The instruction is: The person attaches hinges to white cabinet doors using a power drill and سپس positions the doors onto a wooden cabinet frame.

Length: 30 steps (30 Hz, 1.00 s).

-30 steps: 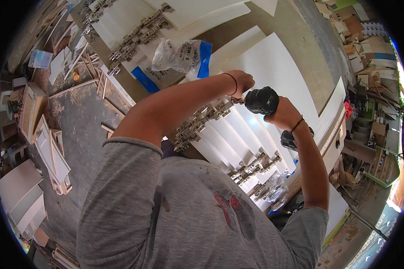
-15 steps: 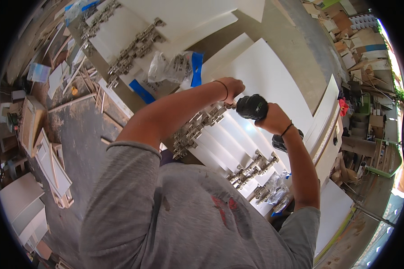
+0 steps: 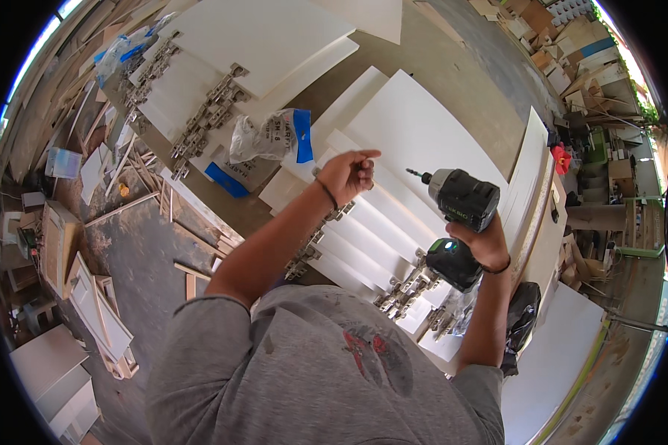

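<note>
My right hand [image 3: 486, 241] grips a black and grey cordless drill [image 3: 464, 196] by its handle. The drill's bit points left, in the air above a stack of overlapping white panels [image 3: 430, 133]. Over the same panels is my left hand [image 3: 345, 176], its index finger stretched out and the other fingers curled in. Whatever those curled fingers hold, if anything, is hidden. Metal cabinet hinges [image 3: 404, 289] sit in a row along the panels' near right edges. More hinges [image 3: 304, 256] show partly below my left forearm.
Another group of white panels [image 3: 274, 44] with a row of hinges [image 3: 211, 111] lies at the far left. Clear plastic bags with blue headers [image 3: 302, 137] rest between the groups. A black plastic bag [image 3: 523, 315] is beside my right forearm. Wood scraps [image 3: 145, 167] litter the floor at left.
The drill has come away from my left hand, swinging right and now seen side-on with its bit exposed. My left hand has drawn back slightly left and nearer.
</note>
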Motion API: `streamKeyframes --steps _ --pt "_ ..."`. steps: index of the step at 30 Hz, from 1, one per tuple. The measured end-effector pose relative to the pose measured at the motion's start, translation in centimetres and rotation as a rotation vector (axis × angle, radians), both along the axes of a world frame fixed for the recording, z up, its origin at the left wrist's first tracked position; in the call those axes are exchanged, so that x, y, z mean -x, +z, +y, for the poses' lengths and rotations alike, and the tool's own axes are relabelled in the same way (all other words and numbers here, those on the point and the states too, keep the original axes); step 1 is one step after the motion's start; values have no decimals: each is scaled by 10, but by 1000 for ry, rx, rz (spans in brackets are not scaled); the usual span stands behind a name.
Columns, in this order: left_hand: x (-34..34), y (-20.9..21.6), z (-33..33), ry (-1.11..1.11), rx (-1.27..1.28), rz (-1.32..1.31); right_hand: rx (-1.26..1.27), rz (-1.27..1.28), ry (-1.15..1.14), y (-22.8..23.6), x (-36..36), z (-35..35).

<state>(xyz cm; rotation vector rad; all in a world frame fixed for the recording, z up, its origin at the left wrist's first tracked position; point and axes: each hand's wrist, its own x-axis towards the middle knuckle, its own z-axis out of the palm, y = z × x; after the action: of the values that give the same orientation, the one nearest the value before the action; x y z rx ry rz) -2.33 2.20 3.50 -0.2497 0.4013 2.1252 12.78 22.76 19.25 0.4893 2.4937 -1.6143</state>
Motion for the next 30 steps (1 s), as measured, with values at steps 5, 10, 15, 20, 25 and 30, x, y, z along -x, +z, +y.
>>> streamKeyframes --steps 5,10,15,20,25,30 --pt "-45 -7 -6 6 -43 -23 152 -22 -35 -26 -15 -16" --pt "-58 -3 -14 -63 384 140 224 1 -50 -42 -23 -28" --pt "-31 -16 3 12 1002 1099 208 43 -74 -52 -35 -19" --pt "-6 -16 23 -301 1188 1983 288 58 -158 -46 -48 -15" --pt "12 -21 25 -293 1089 2140 302 95 -210 -42 -59 -14" --pt "6 -19 22 -287 1065 2185 283 57 -157 -54 -58 -8"
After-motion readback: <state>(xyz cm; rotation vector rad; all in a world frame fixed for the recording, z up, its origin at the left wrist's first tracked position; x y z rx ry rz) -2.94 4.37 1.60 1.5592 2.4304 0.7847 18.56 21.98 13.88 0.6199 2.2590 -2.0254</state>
